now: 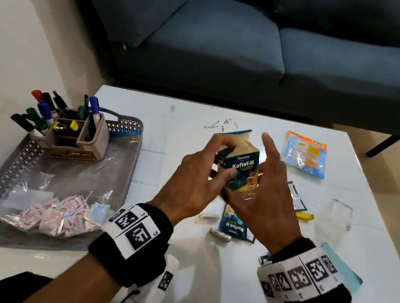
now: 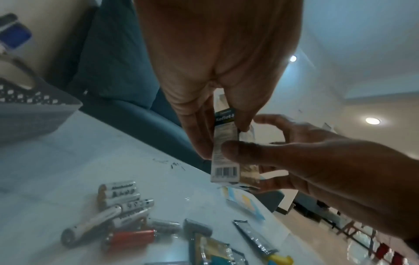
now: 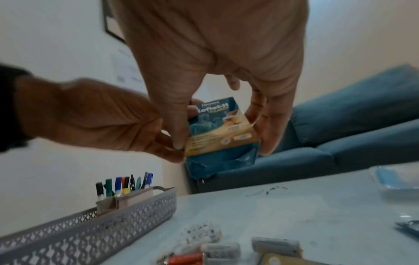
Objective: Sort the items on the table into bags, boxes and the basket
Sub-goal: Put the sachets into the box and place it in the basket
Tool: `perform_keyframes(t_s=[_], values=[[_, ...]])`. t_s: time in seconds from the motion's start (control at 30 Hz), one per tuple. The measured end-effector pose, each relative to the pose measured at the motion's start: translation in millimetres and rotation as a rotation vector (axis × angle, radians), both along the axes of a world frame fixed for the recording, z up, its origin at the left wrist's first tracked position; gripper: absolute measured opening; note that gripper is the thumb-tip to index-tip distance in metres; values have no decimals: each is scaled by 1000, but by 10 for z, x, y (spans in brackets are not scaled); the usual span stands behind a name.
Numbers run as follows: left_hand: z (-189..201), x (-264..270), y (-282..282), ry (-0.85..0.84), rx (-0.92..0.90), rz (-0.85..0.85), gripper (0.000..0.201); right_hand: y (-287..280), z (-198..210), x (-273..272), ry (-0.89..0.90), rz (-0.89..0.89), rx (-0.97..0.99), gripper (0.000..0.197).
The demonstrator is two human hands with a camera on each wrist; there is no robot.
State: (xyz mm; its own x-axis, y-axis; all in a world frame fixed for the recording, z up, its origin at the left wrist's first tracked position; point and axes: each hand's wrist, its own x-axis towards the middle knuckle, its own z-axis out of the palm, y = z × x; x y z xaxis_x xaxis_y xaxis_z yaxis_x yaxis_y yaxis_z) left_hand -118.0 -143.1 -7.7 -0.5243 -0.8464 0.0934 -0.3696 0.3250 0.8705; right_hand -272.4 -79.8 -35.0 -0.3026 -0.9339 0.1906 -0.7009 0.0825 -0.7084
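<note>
A teal and tan Koflet-H box [image 1: 240, 172] is held upright above the middle of the white table [image 1: 176, 128], its top flap [image 1: 239, 132] standing open. My left hand [image 1: 198, 176] grips the box's left side and top corner. My right hand [image 1: 266, 198] holds the right side with thumb and fingers, index finger raised. In the left wrist view the box's narrow barcode side [image 2: 225, 161] shows, with my right thumb [image 2: 240, 152] pressed on it. The right wrist view shows the box front [image 3: 219, 129] between thumb and fingers.
A grey basket [image 1: 131, 127] at the left holds a pen stand [image 1: 76, 135] and a clear bag of sachets [image 1: 58, 214]. Below my hands lie a Koflet-H sachet [image 1: 234, 223] and several batteries [image 2: 118, 197]. A blue-orange packet [image 1: 305, 155] and a clear bag [image 1: 335, 217] lie right. A blue sofa [image 1: 233, 41] stands behind.
</note>
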Motion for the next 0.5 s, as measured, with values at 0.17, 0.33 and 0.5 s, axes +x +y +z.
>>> perform_keyframes(t_s=[0.17, 0.33, 0.5], values=[[0, 191, -52, -143, -85, -98, 62, -10, -4, -64, 95, 230, -7, 95], [-29, 302, -66, -280, -146, -98, 45, -10, 46, -175, 37, 246, 27, 50], [-45, 393, -108, -319, -194, 3, 45, -80, 2, -405, -61, 44, 218, 36]])
